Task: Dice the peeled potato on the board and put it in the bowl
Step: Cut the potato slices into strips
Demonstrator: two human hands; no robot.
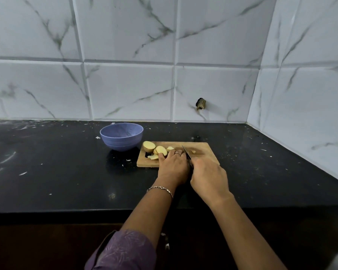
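White marble-veined wall tiles [125,90] on two walls that meet at the far right, with one dark chipped hole [201,104] in the far wall. Black stone table [66,172], flecked with white scraps.

- Round lavender bowl [121,136]: upright, just left of the board's far left corner.
- Rectangular wooden cutting board [203,149]: flat on the table, centre.
- Pale yellow cut potato pieces [161,150]: one half and several slices, clustered on the board's left part.
- Small potato bit [193,151]: alone on the board, right of the blade.
- Left hand [173,164]: ringed, silver bracelet [160,189] at the wrist, purple sleeve [125,250]; fingers curled down, holding the slices.
- Right hand [209,174]: closed around the handle of a steel-bladed kitchen knife [186,152], blade slanting to the board beside the left fingers.
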